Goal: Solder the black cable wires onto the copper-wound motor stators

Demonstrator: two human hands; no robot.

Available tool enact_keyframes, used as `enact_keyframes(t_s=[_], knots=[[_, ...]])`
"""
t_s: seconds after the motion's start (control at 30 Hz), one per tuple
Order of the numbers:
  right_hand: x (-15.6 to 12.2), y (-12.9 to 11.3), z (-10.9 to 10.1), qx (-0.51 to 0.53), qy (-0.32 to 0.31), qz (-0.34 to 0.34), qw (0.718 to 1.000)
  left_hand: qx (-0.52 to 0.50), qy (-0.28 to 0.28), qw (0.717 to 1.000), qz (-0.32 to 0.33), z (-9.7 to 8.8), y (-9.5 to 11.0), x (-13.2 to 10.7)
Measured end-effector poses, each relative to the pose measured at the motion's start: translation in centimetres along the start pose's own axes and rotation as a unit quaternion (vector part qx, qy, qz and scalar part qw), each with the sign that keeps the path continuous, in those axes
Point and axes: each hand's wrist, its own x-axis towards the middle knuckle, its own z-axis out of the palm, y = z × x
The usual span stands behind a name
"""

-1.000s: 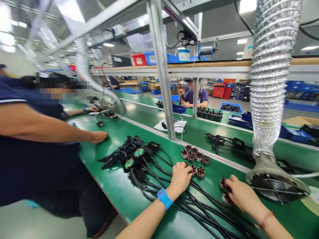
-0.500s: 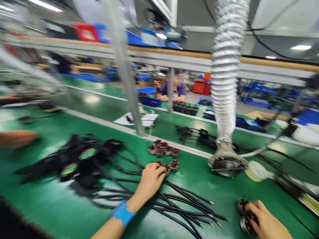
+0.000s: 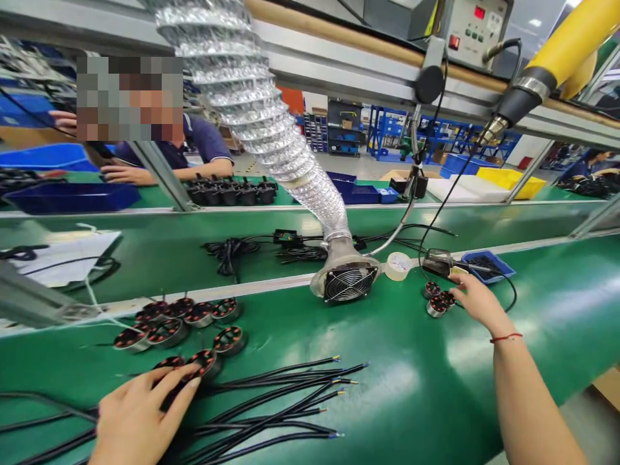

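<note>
My left hand (image 3: 145, 410) is at the lower left, its fingers curled over the nearest motor stators, partly hiding them. One round stator (image 3: 206, 363) with copper-red windings shows just beyond its fingertips. More stators (image 3: 167, 331) stand in a cluster behind. Under and right of this hand lie black cables (image 3: 271, 394) with bared, coloured wire ends. On the right, my right hand (image 3: 477, 298) is open, thumb and fingers apart, beside a small group of three stators (image 3: 437, 307). Its thumb is at the edge of the group.
A fume duct (image 3: 290, 155) hangs down to a fan intake (image 3: 351, 284) on the green bench. Near it are a tape roll (image 3: 398, 266) and a blue tray (image 3: 501, 274) of dark parts. A yellow tool (image 3: 557, 51) hangs at upper right. A co-worker (image 3: 203, 145) sits opposite.
The view has swung to the right. My right hand has moved away to the bench's far right and let go of the stators it held. My left hand stays at the stators by the cables.
</note>
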Motion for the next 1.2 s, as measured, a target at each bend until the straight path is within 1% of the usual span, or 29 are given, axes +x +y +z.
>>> enact_keyframes(t_s=[0.07, 0.1, 0.13, 0.17, 0.2, 0.23, 0.27, 0.3, 0.33, 0.37, 0.4, 0.43, 0.47, 0.5, 0.57, 0.63, 0.67, 0.73, 0.8, 0.9, 1.1, 1.2], knots=[[-1.0, -1.1, -1.1, 0.037, 0.031, -0.001, 0.999, 0.012, 0.028, 0.999, 0.031, 0.1, -0.1, 0.0], [-1.8, -2.3, -1.3, 0.064, 0.028, -0.013, 0.997, 0.017, 0.038, 0.998, 0.048, 0.1, 0.0, 0.0], [-2.6, -4.0, -1.3, 0.098, 0.014, -0.033, 0.995, 0.016, 0.034, 0.998, 0.058, -0.1, 0.1, -0.1], [-3.5, -6.0, -1.1, 0.172, -0.017, -0.061, 0.983, 0.008, 0.020, 0.997, 0.068, -0.3, 0.3, -0.2], [-4.4, -8.5, -0.8, 0.219, -0.063, -0.095, 0.969, -0.004, 0.009, 0.998, 0.069, -0.5, 0.6, -0.2], [-5.2, -11.1, -0.3, 0.236, -0.115, -0.133, 0.956, -0.017, -0.005, 0.998, 0.065, -0.8, 1.0, -0.3], [-6.0, -13.9, 0.2, 0.235, -0.180, -0.177, 0.939, -0.024, -0.015, 0.998, 0.056, -1.0, 1.4, -0.3], [-6.6, -16.8, 0.8, 0.225, -0.252, -0.230, 0.912, -0.027, -0.026, 0.998, 0.045, -1.2, 1.8, -0.4], [-7.1, -19.6, 1.5, 0.209, -0.306, -0.288, 0.883, -0.025, -0.032, 0.999, 0.029, -1.5, 2.3, -0.4], [-7.4, -22.3, 2.3, 0.193, -0.337, -0.335, 0.859, -0.020, -0.038, 0.999, 0.012, -1.7, 2.9, -0.5], [-7.4, -24.9, 3.2, 0.180, -0.350, -0.371, 0.841, -0.012, -0.044, 0.999, -0.006, -2.0, 3.4, -0.5], [-7.2, -27.3, 4.2, 0.169, -0.354, -0.393, 0.832, -0.005, -0.051, 0.998, -0.021, -2.3, 3.9, -0.5], [-6.8, -29.4, 5.4, 0.152, -0.349, -0.408, 0.830, 0.003, -0.059, 0.998, -0.034, -2.7, 4.4, -0.6], [-6.3, -31.3, 6.7, 0.128, -0.333, -0.412, 0.838, 0.012, -0.066, 0.997, -0.047, -3.0, 4.8, -0.6], [-4.9, -34.3, 9.4, 0.088, -0.291, -0.384, 0.872, 0.025, -0.074, 0.994, -0.070, -3.6, 5.2, -0.5], [-3.7, -36.5, 11.9, 0.072, -0.270, -0.349, 0.894, 0.035, -0.072, 0.992, -0.094, -4.0, 5.0, -0.4], [-3.3, -37.3, 13.1, 0.064, -0.270, -0.334, 0.901, 0.038, -0.070, 0.991, -0.105, -4.1, 4.8, -0.3], [-2.9, -38.5, 15.0, 0.053, -0.277, -0.316, 0.906, 0.040, -0.068, 0.990, -0.121, -4.2, 4.3, -0.1], [-2.9, -39.3, 16.1, 0.050, -0.281, -0.310, 0.907, 0.036, -0.071, 0.989, -0.128, -4.3, 3.9, 0.1], [-3.2, -40.3, 16.7, 0.049, -0.272, -0.311, 0.909, 0.022, -0.075, 0.988, -0.132, -4.3, 3.8, 0.2], [-3.1, -42.4, 16.7, 0.013, -0.249, -0.328, 0.911, -0.011, -0.079, 0.988, -0.134, -4.4, 3.8, 0.3], [-2.9, -43.3, 16.9, -0.017, -0.247, -0.315, 0.916, -0.023, -0.073, 0.989, -0.128, -4.2, 3.6, 0.3]])
